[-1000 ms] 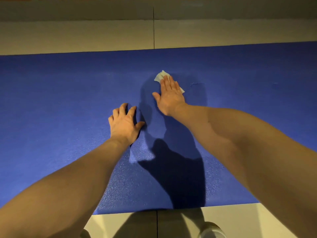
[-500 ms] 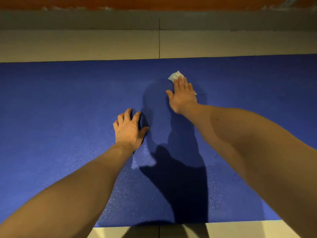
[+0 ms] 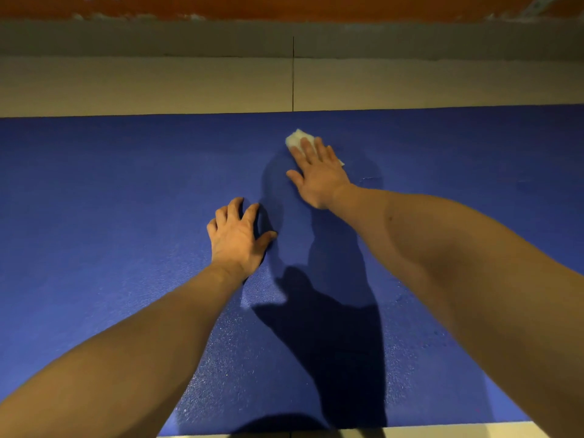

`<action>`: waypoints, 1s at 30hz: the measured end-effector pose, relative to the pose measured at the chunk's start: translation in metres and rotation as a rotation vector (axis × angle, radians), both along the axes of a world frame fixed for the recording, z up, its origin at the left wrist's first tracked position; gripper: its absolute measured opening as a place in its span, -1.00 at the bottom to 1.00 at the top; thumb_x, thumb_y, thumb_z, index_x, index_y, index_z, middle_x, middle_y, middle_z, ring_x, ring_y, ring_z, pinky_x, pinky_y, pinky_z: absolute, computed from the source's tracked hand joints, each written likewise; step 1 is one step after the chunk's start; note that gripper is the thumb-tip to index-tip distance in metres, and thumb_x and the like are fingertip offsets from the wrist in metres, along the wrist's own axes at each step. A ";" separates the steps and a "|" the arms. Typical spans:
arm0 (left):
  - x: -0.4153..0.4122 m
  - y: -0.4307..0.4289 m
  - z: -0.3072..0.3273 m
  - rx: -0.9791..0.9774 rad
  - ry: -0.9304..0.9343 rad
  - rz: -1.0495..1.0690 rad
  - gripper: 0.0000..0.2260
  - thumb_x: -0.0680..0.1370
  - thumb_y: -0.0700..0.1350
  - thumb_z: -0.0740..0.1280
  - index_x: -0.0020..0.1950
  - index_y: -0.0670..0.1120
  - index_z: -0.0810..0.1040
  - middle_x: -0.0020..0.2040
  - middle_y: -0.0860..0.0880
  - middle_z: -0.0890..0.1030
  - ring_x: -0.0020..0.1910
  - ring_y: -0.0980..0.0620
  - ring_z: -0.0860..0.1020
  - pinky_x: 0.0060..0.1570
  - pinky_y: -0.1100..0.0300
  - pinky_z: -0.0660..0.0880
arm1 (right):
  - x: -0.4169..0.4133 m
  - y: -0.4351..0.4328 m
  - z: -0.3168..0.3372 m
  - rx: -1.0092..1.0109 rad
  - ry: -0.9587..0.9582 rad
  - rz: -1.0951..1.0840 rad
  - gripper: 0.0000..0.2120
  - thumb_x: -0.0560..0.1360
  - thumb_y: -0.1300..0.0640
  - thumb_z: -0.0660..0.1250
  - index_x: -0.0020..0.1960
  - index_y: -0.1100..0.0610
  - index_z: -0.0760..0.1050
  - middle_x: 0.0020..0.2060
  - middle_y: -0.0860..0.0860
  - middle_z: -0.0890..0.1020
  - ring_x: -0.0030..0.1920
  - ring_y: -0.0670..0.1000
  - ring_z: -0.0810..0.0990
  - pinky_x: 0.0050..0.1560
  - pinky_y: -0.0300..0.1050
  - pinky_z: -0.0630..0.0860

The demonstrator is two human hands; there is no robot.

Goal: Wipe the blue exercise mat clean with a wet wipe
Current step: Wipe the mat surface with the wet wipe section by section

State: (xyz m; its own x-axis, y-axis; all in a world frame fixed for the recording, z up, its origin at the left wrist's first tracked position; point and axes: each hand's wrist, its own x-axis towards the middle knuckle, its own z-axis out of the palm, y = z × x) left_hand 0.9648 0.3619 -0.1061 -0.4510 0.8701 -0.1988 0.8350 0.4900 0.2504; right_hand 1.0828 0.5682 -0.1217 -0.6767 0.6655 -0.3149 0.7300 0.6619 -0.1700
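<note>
The blue exercise mat (image 3: 110,200) lies flat across the whole width of the view. A white wet wipe (image 3: 296,139) sits folded near the mat's far edge, and my right hand (image 3: 319,175) presses it down with straight fingers, covering most of it. My left hand (image 3: 235,238) rests on the mat nearer to me, left of the right hand, fingertips bent against the surface and holding nothing. Dark shadows of my arms and head fall over the mat's middle.
Pale floor tiles (image 3: 158,86) with a dark seam run beyond the mat's far edge, ending at a grey skirting and an orange wall (image 3: 284,7). A strip of pale floor (image 3: 458,429) shows at the mat's near edge.
My right hand has slid the wipe farther away, toward the mat's far edge. My left hand has stayed where it was. The camera has tilted up a little.
</note>
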 end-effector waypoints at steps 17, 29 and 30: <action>0.005 0.024 0.000 0.014 -0.019 0.020 -0.39 0.54 0.25 0.33 0.53 0.07 0.31 0.55 -0.07 0.18 0.48 -0.16 0.14 0.43 -0.14 0.12 | -0.011 0.022 0.006 -0.036 -0.022 -0.135 -0.35 0.68 -0.27 -0.17 0.67 -0.02 -0.19 0.65 0.03 -0.23 0.62 0.17 -0.31 0.59 0.17 -0.31; 0.003 0.029 -0.002 0.018 -0.003 0.008 -0.36 0.53 0.25 0.35 0.55 0.06 0.29 0.56 -0.09 0.18 0.48 -0.17 0.14 0.43 -0.15 0.13 | -0.050 -0.005 0.005 -0.077 0.022 -0.102 -0.31 0.71 -0.22 -0.14 0.66 0.18 -0.20 0.64 0.13 -0.22 0.62 0.17 -0.33 0.60 0.13 -0.31; 0.003 0.030 -0.002 0.017 -0.003 0.010 -0.36 0.54 0.25 0.35 0.55 0.07 0.29 0.56 -0.09 0.18 0.48 -0.17 0.14 0.43 -0.15 0.13 | -0.048 0.000 0.006 -0.079 0.029 -0.063 -0.32 0.71 -0.21 -0.14 0.66 0.17 -0.19 0.65 0.11 -0.21 0.62 0.14 -0.32 0.61 0.11 -0.29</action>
